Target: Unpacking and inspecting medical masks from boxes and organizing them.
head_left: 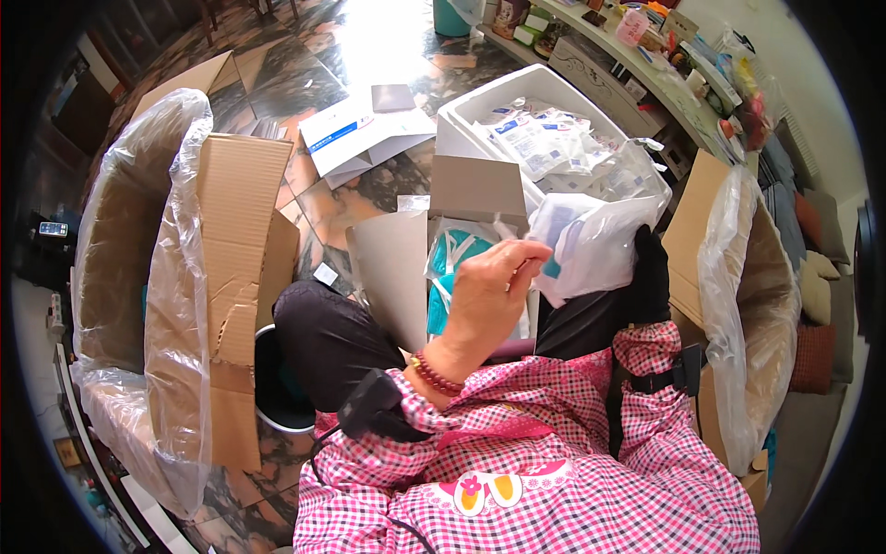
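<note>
My right hand (649,277), in a black glove, grips a translucent white plastic bag (595,254) from its right side. A bit of teal shows at the bag's left edge. My left hand (498,282) is bare, with a beaded bracelet at the wrist. Its fingers are pinched together beside the bag's left edge; whatever they hold is hidden. Under that hand an open cardboard box (392,268) stands between my legs. Inside it lie teal items with white straps (452,254), like folded face masks, in clear plastic, partly covered by my hand.
Beyond the bag, a white foam box (452,138) holds many small clear packets (544,138). Large plastic-lined cartons flank me, one left (242,222) and one right (697,222). A black bucket (277,388) stands by my left knee. A white flattened carton (355,134) lies ahead on the floor.
</note>
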`<state>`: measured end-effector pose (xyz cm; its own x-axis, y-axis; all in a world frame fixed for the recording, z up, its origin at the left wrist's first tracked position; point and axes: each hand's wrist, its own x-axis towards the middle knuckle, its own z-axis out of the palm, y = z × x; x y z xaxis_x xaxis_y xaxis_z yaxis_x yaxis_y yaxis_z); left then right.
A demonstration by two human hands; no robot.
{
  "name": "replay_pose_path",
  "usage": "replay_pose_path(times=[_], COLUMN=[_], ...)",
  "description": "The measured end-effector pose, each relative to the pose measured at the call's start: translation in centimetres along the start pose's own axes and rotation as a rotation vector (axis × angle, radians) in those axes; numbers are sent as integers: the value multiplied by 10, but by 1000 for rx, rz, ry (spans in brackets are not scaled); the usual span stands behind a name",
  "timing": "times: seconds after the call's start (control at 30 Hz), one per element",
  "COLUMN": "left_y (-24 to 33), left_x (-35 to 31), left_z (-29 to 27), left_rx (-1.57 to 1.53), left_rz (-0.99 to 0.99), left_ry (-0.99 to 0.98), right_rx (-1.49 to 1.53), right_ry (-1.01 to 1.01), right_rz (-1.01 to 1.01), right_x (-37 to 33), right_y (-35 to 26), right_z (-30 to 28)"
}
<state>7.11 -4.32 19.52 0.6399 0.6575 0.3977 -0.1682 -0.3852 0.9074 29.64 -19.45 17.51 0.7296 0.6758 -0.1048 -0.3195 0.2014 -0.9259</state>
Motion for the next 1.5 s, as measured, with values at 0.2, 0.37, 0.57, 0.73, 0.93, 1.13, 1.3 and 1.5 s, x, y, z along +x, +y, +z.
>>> replay_pose_path(times=[0.2,0.37,0.57,0.73,0.93,1.13,1.3,1.5], left_y=[-17,-19,-25,-32,-61,-71,-85,-86], left_x=[-11,-14,-12,-18,-21,-28,-49,-49], left_z=[16,18,11,14,-8,-44,-48,-33], left_rx=[413,273,424,380,-56,-441,-384,-369], left_rz=[-183,-249,-150,-226,-377,-452,-528,-478], left_ry=[-10,177,225,158,240,410,355,225], right_rx=[-133,-149,-171,-561,-756,-860,-976,-1184], right_ry=[48,37,88,119,326,521,654,620], right_rz=[-54,-55,-70,-221,-398,-404,-428,-757], right_x=[2,-2,-1,2,30,81,137,151], right_y=[11,14,27,41,49,8,-12,-11], right_z=[-1,4,3,1,-33,-64,-79,-81])
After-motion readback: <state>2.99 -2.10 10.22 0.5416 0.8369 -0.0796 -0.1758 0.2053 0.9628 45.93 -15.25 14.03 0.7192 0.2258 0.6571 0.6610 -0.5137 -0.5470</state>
